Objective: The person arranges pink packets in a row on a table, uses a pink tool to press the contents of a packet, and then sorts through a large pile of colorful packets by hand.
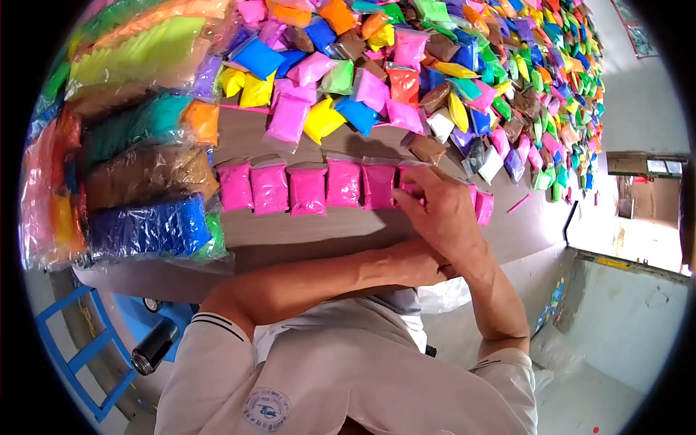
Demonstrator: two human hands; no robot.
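The right hand lay over the far end of a row of bright pink, powder-filled plastic packets set side by side on the brown wooden tabletop. Its fingers curled down over the top edge of one pink packet, with the thumb against that packet's near side. Whether it was truly pinched or only pressed flat, I could not tell. Another pink packet peeked out just beyond the hand.

The left hand had crossed in from the other side and sat tucked under the right wrist, a ring showing on one finger. Its grip was hidden, so that too could not be told.

Behind the row spread a heap of small many-coloured packets (pink, yellow, blue, brown, green, orange). To the left, large clear plastic bags of sorted colours stood stacked at the table's edge. Below them showed a blue metal frame and a black cylinder.
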